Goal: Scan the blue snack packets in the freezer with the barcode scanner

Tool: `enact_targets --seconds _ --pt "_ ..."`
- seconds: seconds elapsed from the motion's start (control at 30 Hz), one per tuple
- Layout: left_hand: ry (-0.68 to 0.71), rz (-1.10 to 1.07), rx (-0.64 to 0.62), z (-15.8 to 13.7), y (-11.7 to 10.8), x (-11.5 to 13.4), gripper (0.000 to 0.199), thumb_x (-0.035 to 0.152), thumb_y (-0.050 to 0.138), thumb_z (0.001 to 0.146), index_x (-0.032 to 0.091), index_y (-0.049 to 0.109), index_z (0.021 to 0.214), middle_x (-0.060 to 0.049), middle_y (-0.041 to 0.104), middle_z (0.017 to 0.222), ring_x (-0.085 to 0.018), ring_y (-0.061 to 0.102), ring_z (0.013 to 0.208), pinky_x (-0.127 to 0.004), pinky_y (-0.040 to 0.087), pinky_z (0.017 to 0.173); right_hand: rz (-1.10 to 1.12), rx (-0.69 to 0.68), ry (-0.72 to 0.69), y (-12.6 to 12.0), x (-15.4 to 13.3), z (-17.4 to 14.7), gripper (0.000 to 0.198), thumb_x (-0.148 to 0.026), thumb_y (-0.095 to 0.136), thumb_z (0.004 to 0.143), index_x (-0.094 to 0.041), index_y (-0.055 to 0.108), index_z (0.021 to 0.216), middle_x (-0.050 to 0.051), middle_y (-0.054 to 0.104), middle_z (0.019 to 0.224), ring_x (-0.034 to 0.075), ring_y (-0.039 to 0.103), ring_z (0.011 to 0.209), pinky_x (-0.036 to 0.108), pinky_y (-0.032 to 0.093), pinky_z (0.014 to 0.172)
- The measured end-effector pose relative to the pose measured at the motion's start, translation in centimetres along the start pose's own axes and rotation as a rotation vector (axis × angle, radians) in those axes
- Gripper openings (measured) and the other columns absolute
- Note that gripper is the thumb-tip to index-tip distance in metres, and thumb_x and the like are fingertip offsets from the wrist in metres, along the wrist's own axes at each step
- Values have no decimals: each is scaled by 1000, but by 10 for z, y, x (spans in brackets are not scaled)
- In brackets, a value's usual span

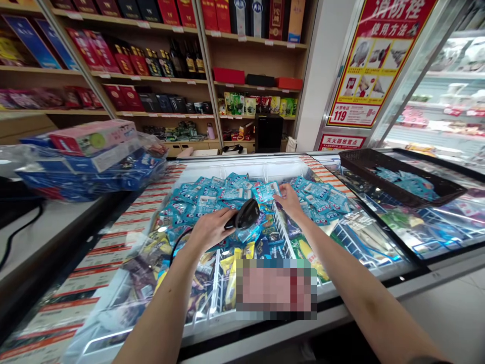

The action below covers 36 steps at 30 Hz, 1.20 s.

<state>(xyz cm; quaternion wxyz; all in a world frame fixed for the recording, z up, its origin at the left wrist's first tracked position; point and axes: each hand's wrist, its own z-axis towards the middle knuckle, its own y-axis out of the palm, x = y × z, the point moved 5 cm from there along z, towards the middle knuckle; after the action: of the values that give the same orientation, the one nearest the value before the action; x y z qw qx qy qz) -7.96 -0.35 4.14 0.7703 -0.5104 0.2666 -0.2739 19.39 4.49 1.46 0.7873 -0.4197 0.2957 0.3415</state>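
Observation:
In my left hand (209, 228) is a black handheld barcode scanner (248, 214), gripped by its handle, its cable trailing back past the wrist. My right hand (291, 203) pinches the edge of a small blue packet (267, 192) between thumb and fingers. The scanner's head is just to the left of that packet and below it in view. Many similar blue packets (207, 203) lie heaped across the glass top of a chest freezer (182, 331). More blue packets (321, 196) are spread to the right of my right hand.
A dark brown basket (442, 194) holding blue packets rests on the freezer's right part. Plastic-wrapped blue boxes (91, 164) are stacked on the left counter (49, 222). Shelves (257, 90) with boxes and bottles stand behind. Frozen goods show through the glass; a pixelated patch covers the front.

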Motion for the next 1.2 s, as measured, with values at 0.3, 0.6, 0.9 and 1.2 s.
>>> enact_targets --seconds 0.3,0.6,0.9,1.2 --pt "-16 -63 79 2 -7 2 36 35 50 83 20 49 116 -8 64 106 -20 63 84 -27 45 62 358 77 143 -19 8 -19 33 -46 53 78 -22 48 100 2 63 83 18 64 66 32 53 58" --pt "-21 -207 177 6 -10 9 39 33 52 79 21 51 115 -7 64 107 -19 64 88 -27 48 69 268 18 242 -15 12 -21 40 -51 54 76 -21 51 103 3 65 80 20 65 69 34 54 60" --pt "-20 -187 150 11 -16 20 34 34 54 78 19 56 108 -8 65 104 -19 64 84 -25 47 64 244 -18 231 -12 14 -21 38 -48 56 76 -21 51 101 5 66 84 20 65 69 33 54 58" --pt "-11 -204 128 11 -15 23 34 32 55 77 20 54 109 -8 64 105 -19 63 86 -25 47 65 249 -20 226 -13 13 -21 34 -48 57 75 -22 51 95 4 65 84 20 66 68 31 53 54"
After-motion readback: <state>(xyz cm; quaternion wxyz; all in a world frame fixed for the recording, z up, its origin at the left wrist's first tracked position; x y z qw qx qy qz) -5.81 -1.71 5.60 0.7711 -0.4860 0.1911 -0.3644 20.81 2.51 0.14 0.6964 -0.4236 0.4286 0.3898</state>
